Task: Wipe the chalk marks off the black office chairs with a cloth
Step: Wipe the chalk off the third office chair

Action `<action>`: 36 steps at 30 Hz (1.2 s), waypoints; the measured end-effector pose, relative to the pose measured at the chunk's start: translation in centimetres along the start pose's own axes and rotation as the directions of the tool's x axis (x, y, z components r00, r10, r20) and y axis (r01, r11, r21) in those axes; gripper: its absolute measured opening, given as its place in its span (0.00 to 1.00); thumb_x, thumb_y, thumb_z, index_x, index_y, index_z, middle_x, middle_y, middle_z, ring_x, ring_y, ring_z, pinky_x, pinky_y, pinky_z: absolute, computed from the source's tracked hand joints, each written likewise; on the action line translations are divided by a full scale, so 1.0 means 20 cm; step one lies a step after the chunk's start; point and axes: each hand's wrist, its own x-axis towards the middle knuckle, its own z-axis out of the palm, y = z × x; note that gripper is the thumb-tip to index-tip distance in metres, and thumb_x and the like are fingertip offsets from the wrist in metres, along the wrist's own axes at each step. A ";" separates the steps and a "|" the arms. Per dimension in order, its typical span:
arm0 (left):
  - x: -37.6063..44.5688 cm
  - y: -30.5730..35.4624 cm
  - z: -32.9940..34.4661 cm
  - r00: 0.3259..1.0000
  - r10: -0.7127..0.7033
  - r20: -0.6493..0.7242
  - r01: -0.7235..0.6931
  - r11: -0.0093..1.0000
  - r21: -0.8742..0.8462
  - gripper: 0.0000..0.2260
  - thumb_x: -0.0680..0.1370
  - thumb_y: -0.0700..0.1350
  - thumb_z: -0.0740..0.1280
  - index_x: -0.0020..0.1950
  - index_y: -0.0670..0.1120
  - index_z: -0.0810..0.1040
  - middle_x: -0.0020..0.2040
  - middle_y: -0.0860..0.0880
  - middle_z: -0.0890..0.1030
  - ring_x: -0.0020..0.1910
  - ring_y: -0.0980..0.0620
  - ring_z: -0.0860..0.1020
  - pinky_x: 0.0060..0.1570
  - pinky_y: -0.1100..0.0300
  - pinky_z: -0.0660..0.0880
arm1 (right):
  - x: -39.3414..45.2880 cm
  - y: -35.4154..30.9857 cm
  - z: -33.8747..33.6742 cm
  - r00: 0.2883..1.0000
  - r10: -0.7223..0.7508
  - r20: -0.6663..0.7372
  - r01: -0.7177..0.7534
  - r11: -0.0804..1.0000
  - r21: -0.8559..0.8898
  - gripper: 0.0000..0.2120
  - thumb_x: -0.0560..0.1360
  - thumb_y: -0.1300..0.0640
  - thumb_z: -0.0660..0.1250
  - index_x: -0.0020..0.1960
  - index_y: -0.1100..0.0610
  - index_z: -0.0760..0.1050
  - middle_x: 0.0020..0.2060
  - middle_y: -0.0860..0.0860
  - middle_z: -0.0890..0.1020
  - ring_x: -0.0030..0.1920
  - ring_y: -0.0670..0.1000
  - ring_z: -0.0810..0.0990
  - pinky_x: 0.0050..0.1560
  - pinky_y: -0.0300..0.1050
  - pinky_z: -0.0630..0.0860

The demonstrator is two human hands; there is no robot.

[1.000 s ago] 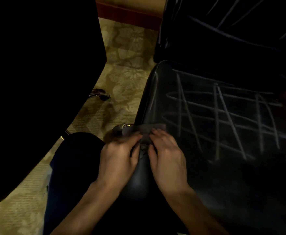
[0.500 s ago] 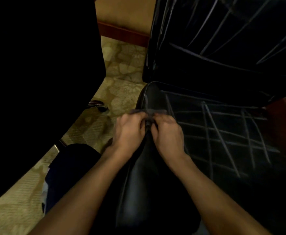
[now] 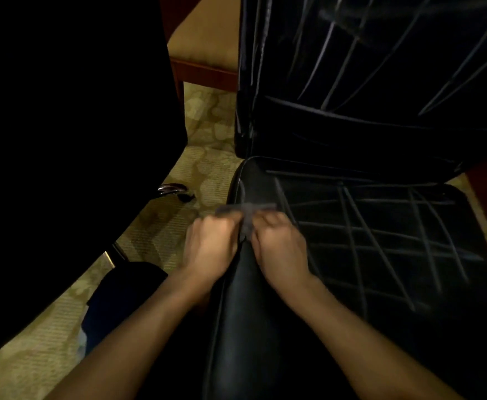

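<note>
Both hands are working side by side at the left edge of the black office chair's seat [image 3: 352, 255]. The left hand [image 3: 210, 249] and the right hand [image 3: 279, 249] are each curling their fingers round a small grey cloth [image 3: 246, 215], bunching it between them; the hands are nearly touching, knuckles facing up, and both are blurring a little. The cloth is lying on the seat's left rim, poking out past the fingertips toward twelve o'clock.

Chalk marks [image 3: 380, 241] are crossing the seat in a loose grid, spreading from the right hand out toward three o'clock. More pale strokes are running over the backrest [image 3: 366, 82], which is standing at one o'clock from the hands. The strip of seat nearest the viewer, at six o'clock from the cloth, is looking plain black.

A second dark chair [image 3: 63, 140] is filling the nine and ten o'clock side, its chrome base [image 3: 173, 188] glinting just beside it. Patterned carpet [image 3: 207, 157] is showing between the two chairs. A dark-clothed knee [image 3: 121, 295] is resting at seven o'clock from the hands.
</note>
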 end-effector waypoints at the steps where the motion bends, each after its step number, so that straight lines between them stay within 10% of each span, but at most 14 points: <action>1: 0.08 0.00 0.00 0.999 -0.038 -0.016 0.038 0.999 0.006 0.13 0.80 0.45 0.64 0.64 0.53 0.78 0.54 0.45 0.84 0.53 0.41 0.82 0.51 0.51 0.76 | 0.08 0.03 0.04 1.000 0.003 -0.010 -0.003 1.000 -0.019 0.14 0.65 0.65 0.78 0.51 0.63 0.83 0.45 0.58 0.85 0.47 0.59 0.84 0.44 0.47 0.82; 9: 0.35 -0.09 0.01 0.997 -0.003 -0.084 -0.016 0.975 -0.222 0.12 0.78 0.40 0.65 0.59 0.49 0.81 0.48 0.41 0.85 0.48 0.39 0.82 0.48 0.51 0.78 | 0.33 0.04 0.05 0.999 0.021 -0.034 -0.023 0.998 -0.062 0.11 0.61 0.67 0.79 0.41 0.61 0.80 0.37 0.55 0.82 0.42 0.57 0.82 0.33 0.42 0.78; 16: -0.05 -0.13 0.08 0.981 0.178 -0.075 -0.191 0.950 -0.245 0.10 0.77 0.44 0.64 0.55 0.50 0.80 0.46 0.47 0.85 0.44 0.44 0.84 0.41 0.52 0.81 | -0.10 0.00 -0.04 0.999 -0.045 0.007 0.045 0.999 -0.015 0.13 0.66 0.60 0.78 0.49 0.58 0.83 0.45 0.53 0.85 0.47 0.53 0.83 0.48 0.42 0.80; 25: 0.59 -0.07 0.09 0.990 0.050 -0.132 -0.081 0.967 -0.243 0.12 0.76 0.37 0.64 0.57 0.46 0.80 0.46 0.41 0.84 0.46 0.39 0.82 0.45 0.55 0.75 | 0.49 0.17 0.09 0.999 0.048 -0.016 -0.048 0.998 -0.027 0.09 0.61 0.69 0.77 0.37 0.62 0.78 0.33 0.58 0.80 0.38 0.60 0.81 0.30 0.44 0.77; 36: -0.16 0.00 0.06 0.958 0.252 -0.134 -0.279 0.924 -0.261 0.09 0.73 0.39 0.67 0.51 0.47 0.80 0.41 0.48 0.84 0.38 0.48 0.82 0.35 0.55 0.79 | -0.24 0.03 -0.12 0.999 0.032 0.020 -0.033 0.998 0.047 0.10 0.71 0.56 0.66 0.50 0.58 0.81 0.46 0.52 0.83 0.49 0.52 0.81 0.54 0.41 0.75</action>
